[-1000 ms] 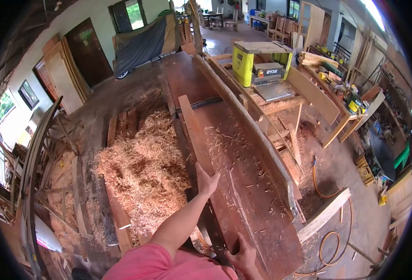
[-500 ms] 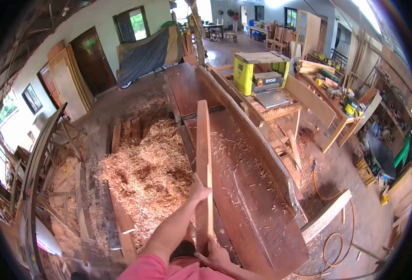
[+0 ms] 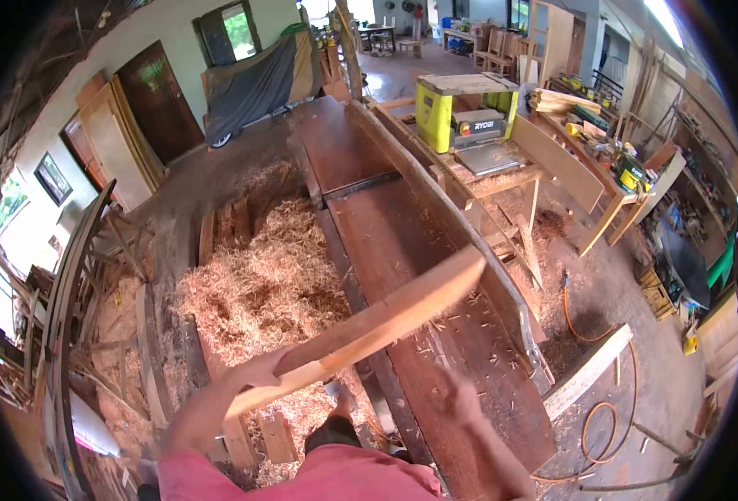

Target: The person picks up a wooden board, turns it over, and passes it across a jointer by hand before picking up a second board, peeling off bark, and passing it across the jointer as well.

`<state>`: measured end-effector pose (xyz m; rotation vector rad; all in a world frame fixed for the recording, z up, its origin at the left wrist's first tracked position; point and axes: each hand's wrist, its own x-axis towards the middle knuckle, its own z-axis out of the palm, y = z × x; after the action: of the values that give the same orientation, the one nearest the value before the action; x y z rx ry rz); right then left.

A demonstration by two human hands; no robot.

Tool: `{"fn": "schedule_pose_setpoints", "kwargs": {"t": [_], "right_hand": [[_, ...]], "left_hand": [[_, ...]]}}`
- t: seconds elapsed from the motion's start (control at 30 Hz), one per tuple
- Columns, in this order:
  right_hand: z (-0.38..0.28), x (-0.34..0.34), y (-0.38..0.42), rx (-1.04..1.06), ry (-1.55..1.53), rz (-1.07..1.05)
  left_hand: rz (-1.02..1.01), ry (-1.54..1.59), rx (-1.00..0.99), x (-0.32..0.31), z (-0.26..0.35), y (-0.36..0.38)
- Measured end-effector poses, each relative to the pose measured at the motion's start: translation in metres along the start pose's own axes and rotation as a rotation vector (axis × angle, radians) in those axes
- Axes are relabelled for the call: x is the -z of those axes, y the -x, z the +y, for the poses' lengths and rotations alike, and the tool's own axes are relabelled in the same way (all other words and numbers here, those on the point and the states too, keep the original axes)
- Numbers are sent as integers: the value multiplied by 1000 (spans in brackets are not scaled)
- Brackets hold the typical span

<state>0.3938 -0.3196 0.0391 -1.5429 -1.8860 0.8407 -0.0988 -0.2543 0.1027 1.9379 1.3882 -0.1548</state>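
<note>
My left hand [image 3: 262, 369] is wrapped round the near left part of a long wooden plank [image 3: 385, 316]. The plank lies slantwise across my view, its far end reaching over the dark wooden workbench [image 3: 469, 434] to the right. Away from the plank, my right hand [image 3: 459, 399] is over the bench top, blurred, its fingers partly stretched out and nothing seen in them. Curled shavings [image 3: 444, 342] are scattered on the bench around the plank's far end.
A large heap of wood shavings [image 3: 260, 284] lies left of the bench. A thick slab edge [image 3: 461, 217] runs along the bench's right side. Beyond it stands a green thickness planer [image 3: 469, 113]. An orange hose [image 3: 603, 430] coils on the floor at right.
The plank has swung from pointing straight ahead to slanting across to the right. My left hand moved left with it; my right hand let go of its near end and moved right.
</note>
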Motion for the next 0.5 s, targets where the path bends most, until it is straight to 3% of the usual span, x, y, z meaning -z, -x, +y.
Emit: {"fn": "schedule_pose_setpoints", "kwargs": {"t": [0.07,0.13,0.17,0.2,0.27,0.33,0.4,0.47,0.5], "right_hand": [[-3,24,-38,71,203,119],[1,40,-66,16,719,137],[-12,59,-70,-116,781,-34],[-8,68,-67,-99,832,-3],[32,75,-49,86,863,92],[39,87,-26,-25,758,52],[23,88,7,21,719,63],[29,74,47,-146,594,42],[32,63,67,-205,607,82]], "left_hand": [[-41,-59,16,10,-17,-1],[-30,-97,-31,11,-52,-23],[-23,-137,1,32,-21,-20],[85,-217,-57,30,-42,-36],[134,-296,-120,52,-38,-63],[5,-201,146,76,-9,-93],[178,-366,-31,78,-10,-124],[341,-305,-45,67,7,-155],[578,-266,-18,48,15,-169]]}}
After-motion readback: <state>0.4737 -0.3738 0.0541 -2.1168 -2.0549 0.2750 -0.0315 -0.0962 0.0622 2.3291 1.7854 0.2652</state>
